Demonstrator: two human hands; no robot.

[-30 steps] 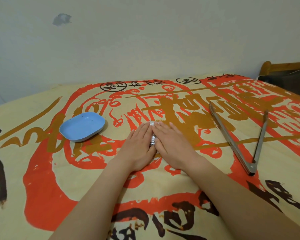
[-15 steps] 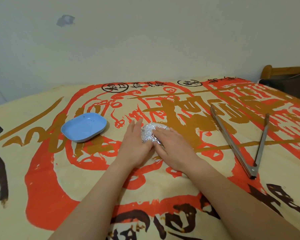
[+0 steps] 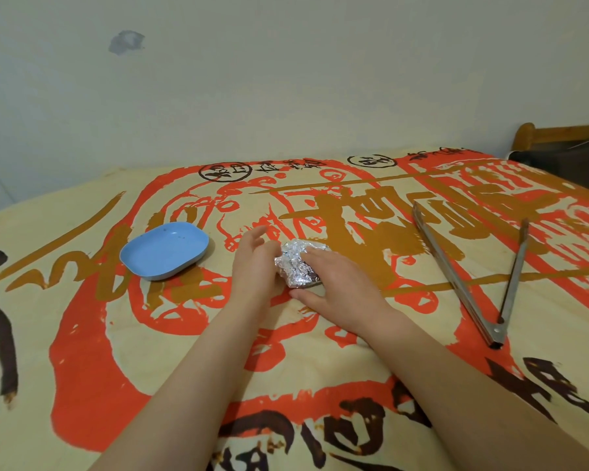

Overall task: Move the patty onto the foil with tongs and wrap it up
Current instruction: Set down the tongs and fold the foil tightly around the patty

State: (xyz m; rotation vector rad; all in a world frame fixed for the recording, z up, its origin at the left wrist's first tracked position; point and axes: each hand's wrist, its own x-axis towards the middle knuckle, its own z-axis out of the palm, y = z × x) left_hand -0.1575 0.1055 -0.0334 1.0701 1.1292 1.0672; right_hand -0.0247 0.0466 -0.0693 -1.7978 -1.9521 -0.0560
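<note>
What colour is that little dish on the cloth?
Light blue, plain, seemingly empty. The dish shows clearly in the head view, left of the hands.

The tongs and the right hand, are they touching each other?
Apart. The head view shows the tongs lying open on the cloth, printed fabric between them and the right hand.

Count, head view: hands 2, left hand, right hand; foil parcel 1; blue dish 1; tongs 1 pair; printed cloth 1.
</note>
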